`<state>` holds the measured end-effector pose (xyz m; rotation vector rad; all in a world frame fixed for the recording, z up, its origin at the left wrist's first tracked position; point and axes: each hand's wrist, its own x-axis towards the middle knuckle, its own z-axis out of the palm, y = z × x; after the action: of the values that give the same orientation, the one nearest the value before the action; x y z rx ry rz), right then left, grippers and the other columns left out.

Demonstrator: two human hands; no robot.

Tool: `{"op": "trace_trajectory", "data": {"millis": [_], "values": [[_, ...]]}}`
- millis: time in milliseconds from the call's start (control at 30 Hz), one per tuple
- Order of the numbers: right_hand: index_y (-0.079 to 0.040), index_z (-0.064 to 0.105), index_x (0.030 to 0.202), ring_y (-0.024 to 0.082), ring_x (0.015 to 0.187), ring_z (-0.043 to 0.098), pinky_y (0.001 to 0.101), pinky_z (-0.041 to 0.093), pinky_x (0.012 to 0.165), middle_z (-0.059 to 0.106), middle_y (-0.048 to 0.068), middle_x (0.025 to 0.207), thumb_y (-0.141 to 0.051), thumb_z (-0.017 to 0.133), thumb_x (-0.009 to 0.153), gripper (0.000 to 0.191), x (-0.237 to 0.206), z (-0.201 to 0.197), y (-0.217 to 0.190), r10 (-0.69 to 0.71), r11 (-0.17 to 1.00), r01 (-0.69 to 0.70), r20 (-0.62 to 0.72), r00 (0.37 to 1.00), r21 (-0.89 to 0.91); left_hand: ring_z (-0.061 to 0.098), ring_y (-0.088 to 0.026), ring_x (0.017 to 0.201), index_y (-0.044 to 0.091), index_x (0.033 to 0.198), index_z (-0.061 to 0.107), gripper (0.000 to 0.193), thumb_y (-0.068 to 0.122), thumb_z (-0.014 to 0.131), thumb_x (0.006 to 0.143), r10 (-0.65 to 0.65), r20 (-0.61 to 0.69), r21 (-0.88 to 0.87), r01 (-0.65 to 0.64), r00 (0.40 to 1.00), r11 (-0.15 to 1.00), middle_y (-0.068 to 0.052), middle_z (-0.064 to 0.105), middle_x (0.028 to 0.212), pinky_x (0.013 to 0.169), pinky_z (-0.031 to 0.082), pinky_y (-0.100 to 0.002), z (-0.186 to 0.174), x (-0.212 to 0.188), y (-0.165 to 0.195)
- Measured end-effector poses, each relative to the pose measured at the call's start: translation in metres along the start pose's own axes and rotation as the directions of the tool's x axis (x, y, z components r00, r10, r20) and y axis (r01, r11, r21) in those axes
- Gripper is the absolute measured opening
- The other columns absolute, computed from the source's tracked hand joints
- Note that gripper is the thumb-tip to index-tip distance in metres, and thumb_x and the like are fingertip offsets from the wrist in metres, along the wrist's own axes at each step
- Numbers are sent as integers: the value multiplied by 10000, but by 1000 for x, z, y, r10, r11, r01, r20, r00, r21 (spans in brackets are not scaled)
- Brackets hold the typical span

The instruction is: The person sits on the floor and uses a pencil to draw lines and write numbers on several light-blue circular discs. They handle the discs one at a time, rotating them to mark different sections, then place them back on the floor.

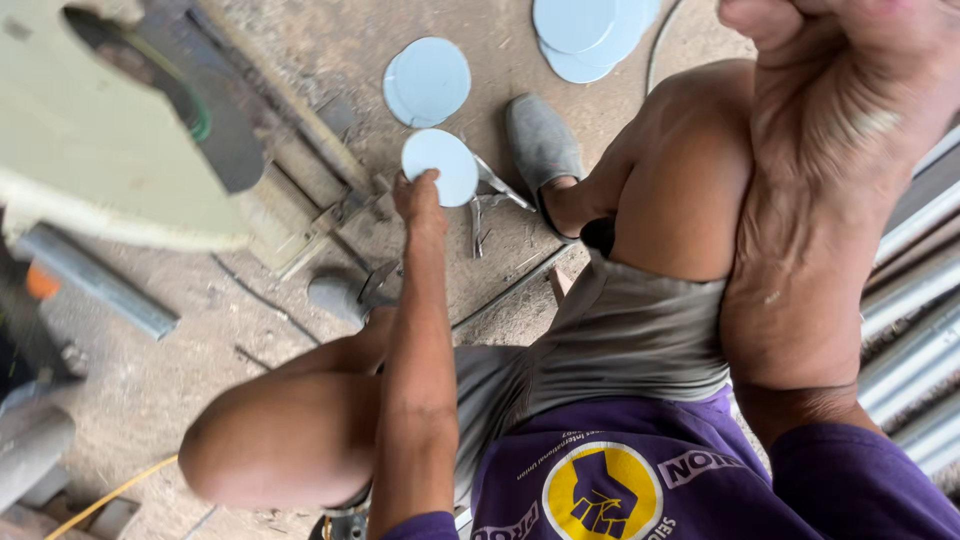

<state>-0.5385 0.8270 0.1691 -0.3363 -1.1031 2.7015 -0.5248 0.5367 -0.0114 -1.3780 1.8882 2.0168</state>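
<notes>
Partly cropped, right hand [850, 60] blurs; left hand [418, 200] pinches pale disc [442, 165].

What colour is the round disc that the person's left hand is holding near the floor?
The disc is pale blue-white, seen in the head view.

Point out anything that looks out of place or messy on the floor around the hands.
Nothing looks damaged. The left hand holds one pale disc by its edge. More discs lie loose on the dirt floor in two untidy overlapping piles, near metal scraps. The right hand is raised close to the camera, fist closed.
</notes>
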Motion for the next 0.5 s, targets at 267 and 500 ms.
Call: {"op": "trace_trajectory", "data": {"millis": [267,500], "values": [[40,671,1023,277,940,778,422,695,840,733,182,1004,71,734,1020,70,60,-22,11,-59,994,31,-259,964,-109,667,-378,896,-61,1188,606,535,122,841,743,505,134,781,-404,853,476,-261,683,1103,744,590,-496,106,140,91],[41,662,1026,278,926,773,420,686,836,731,190,998,69,729,1023,73,116,-29,52,-50,986,-16,-390,920,-163,738,-253,895,37,1137,653,432,295,813,829,196,363,456,-357,911,815,-102,764,950,824,591,-396,256,207,70]]}}
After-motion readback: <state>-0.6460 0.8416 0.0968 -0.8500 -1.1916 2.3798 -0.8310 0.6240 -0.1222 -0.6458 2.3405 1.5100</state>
